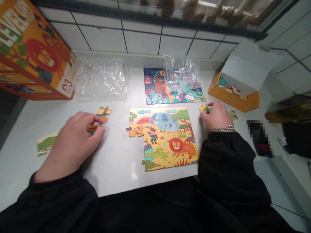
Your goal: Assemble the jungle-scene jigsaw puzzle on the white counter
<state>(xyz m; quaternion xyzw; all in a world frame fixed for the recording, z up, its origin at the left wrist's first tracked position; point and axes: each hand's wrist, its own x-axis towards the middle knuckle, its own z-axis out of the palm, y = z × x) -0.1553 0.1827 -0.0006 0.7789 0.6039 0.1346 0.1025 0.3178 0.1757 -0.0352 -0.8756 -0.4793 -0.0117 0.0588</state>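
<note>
A partly joined jigsaw puzzle point(161, 139) with elephants, lions and a crocodile lies between my hands; its left edge is uneven. On the left, my left hand point(79, 134) has thumb and forefinger closed on a puzzle piece point(91, 128), mostly hidden by the fingers. Just beyond those fingertips lies a joined bit of puzzle point(104, 112) with a tree and spotted fur. My right hand point(216, 116), wearing a chain bracelet, pinches a yellow puzzle piece point(203, 108) to the right of the puzzle. Another colourful piece point(234, 115) shows beside that hand.
A green and cream piece point(46, 144) lies far left. Behind the puzzle is a dark blue animal puzzle point(155, 92), partly under clear plastic point(182, 72). Bubble wrap point(102, 77) and an orange box point(46, 55) stand back left. An open box point(247, 104) holds pieces; a phone point(259, 137) lies right.
</note>
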